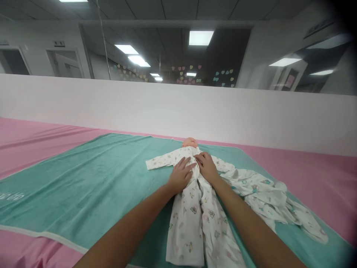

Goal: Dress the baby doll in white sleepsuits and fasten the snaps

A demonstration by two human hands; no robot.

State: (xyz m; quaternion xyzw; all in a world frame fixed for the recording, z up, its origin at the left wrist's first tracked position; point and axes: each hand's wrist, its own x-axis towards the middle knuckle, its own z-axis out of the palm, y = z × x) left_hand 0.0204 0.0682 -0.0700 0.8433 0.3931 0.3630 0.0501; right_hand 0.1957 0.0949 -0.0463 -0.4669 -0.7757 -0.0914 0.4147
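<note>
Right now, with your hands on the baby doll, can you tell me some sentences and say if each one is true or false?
The left hand and the right hand both rest flat on the white printed sleeper. True.

The baby doll lies on a pink blanket. False: it lies on a teal blanket, spread over a pink cover.

A crumpled printed garment lies to the right of the sleeper. True.

The right hand holds a bottle. False: it lies flat on the sleeper, and no bottle shows.
</note>
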